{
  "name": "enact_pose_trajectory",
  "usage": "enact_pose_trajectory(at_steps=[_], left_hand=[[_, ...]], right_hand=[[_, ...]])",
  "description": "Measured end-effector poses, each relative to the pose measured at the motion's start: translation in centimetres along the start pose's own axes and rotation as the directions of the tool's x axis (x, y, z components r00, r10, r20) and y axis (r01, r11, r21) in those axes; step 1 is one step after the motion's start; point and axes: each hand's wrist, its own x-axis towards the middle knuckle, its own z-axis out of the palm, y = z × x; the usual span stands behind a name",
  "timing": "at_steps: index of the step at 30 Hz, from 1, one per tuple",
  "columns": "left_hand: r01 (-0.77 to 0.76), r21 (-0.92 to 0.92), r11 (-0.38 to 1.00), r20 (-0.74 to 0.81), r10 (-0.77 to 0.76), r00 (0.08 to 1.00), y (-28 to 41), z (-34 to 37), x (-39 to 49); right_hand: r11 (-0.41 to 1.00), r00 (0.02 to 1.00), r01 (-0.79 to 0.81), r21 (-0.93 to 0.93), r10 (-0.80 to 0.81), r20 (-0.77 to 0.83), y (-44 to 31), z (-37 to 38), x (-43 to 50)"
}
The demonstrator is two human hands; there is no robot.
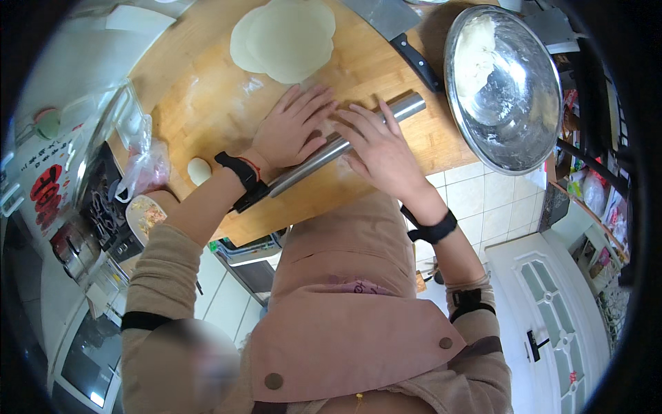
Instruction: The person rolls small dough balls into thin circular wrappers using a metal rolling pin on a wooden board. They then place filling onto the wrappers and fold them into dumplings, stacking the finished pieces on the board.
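Note:
My left hand [295,127] lies palm down with fingers spread, over or beside a metal rolling pin [310,164] on the wooden board [191,119]. Over the pin's right part rests my right hand [375,142], its fingers apart. Whether a piece of dough lies beneath the fingertips cannot be told. Beyond my hands is a stack of thin rolled dough rounds [289,41]. A small dough ball [199,171] sits near my left wrist. White flour marks the board.
A cleaver [416,62] lies along the board's far right edge. To its right stands a large steel bowl [517,103] with dough inside. At left are a knotted plastic bag [147,165] and a white dish of chopped filling [135,220].

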Motion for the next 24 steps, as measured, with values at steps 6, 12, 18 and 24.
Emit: enact_pose_trajectory(at_steps=[6, 12, 18, 24], left_hand=[[0.025, 0.11, 0.994, -0.101, -0.014, 0.995, 0.8, 0.2, 0.7], [0.635, -0.283, 0.719, -0.397, -0.691, 0.604, 0.0, -2.1, -1.5], [0.671, -0.527, 0.522, 0.031, -0.777, 0.629, 1.2, -2.2, -5.0], [0.45, -0.848, 0.28, 0.122, -0.722, 0.681, 3.0, 0.7, -5.7]], right_hand=[[0.987, 0.987, 0.157, 0.023, -0.157, 0.03, 1.6, 2.4, -0.7], [0.979, 0.977, 0.193, -0.069, -0.185, 0.105, 0.1, 2.0, -1.9], [0.975, 0.969, 0.207, -0.077, -0.193, 0.155, -1.3, 1.8, -2.5], [0.979, 0.956, 0.2, -0.038, -0.187, 0.224, -2.1, 2.2, -3.5]])
